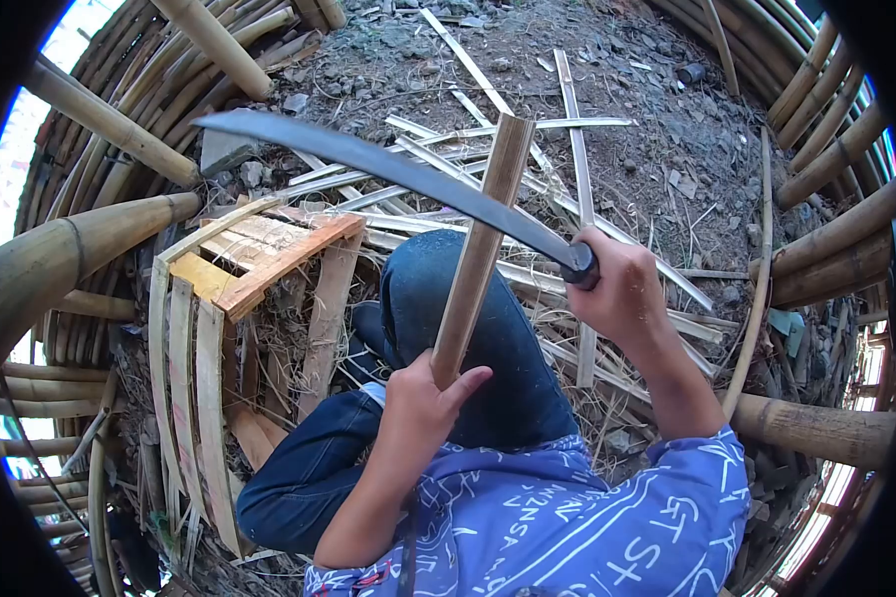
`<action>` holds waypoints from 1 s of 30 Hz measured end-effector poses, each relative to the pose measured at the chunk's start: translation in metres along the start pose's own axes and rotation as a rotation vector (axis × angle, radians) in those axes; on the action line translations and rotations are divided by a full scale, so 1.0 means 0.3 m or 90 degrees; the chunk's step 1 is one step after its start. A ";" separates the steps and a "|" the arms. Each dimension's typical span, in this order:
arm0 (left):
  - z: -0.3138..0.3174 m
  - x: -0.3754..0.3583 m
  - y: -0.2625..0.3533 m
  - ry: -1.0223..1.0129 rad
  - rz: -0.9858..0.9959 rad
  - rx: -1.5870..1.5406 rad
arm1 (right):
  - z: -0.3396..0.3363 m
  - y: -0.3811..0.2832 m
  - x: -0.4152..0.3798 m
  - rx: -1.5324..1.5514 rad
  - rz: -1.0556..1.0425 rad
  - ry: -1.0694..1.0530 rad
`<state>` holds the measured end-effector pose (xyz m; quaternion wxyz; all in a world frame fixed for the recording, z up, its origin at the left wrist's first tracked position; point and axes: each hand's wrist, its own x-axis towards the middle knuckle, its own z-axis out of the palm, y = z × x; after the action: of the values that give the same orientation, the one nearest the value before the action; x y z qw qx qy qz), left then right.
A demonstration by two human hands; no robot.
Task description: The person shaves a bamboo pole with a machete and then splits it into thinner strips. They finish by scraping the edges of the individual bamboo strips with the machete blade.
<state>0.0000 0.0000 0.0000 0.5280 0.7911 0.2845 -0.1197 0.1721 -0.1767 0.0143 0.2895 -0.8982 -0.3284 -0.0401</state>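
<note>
My left hand (421, 406) is closed around the lower end of a split bamboo strip (486, 234), which stands tilted up in front of my raised knee. In my right hand (622, 284) is the dark handle of a long curved machete (368, 164). Its blade reaches away to the upper left and crosses over the bamboo strip in this view. Behind the strip, several pale split bamboo slats (575, 149) lie crossed on the ground, with thin shavings scattered among them.
A wooden crate (294, 261) stands left of my legs. Thick bamboo poles (80, 239) lean in from the left, and more bamboo poles (846, 244) are stacked at the right. A stone block (227, 149) sits beyond the crate on rubble-strewn soil (657, 129).
</note>
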 end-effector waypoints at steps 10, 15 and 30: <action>0.009 -0.016 -0.027 0.122 0.113 0.109 | 0.113 0.036 0.079 -0.053 -0.074 -0.015; 0.013 -0.021 -0.039 0.135 0.114 0.063 | 0.159 0.058 0.111 -0.072 -0.062 -0.014; 0.014 -0.040 -0.052 0.149 0.122 0.037 | 0.171 0.100 0.168 -0.140 -0.149 0.071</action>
<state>-0.0182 -0.0033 -0.0077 0.4771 0.8382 0.2637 0.0164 0.2238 -0.1386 -0.0297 0.2010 -0.8762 -0.4080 -0.1592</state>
